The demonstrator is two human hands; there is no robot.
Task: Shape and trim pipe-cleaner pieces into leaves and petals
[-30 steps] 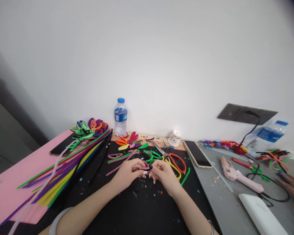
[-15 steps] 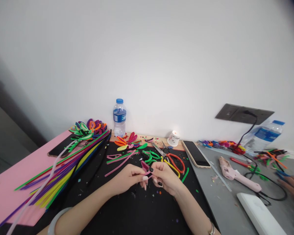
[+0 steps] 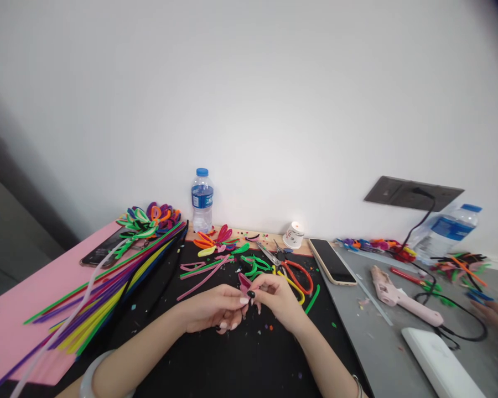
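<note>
Above the black mat (image 3: 232, 365), both hands meet at a small pink pipe-cleaner piece (image 3: 244, 281), whose loop sticks up between the fingertips. My left hand (image 3: 222, 309) is closed, thumb and forefinger pinching the piece from the left, other fingers curled below. From the right, my right hand (image 3: 276, 298) pinches the same piece. The fingers hide its lower part. Just beyond lie green loops (image 3: 255, 266), pink strips (image 3: 203, 279), orange-handled scissors (image 3: 301, 276) and a yellow strip (image 3: 292, 284).
Left: a bundle of coloured pipe cleaners (image 3: 120, 293) on pink sheet (image 3: 8, 326). Behind: a water bottle (image 3: 202, 202) and paper cup (image 3: 293, 235). Right: a phone (image 3: 333, 261), pink glue gun (image 3: 406, 298), its cable, white box (image 3: 440, 362), and another person's hand (image 3: 496, 318).
My left hand's lower fingers have curled further inward, and my right hand has turned slightly. Less of the pink piece shows between them. The phone screen at the left has lit up.
</note>
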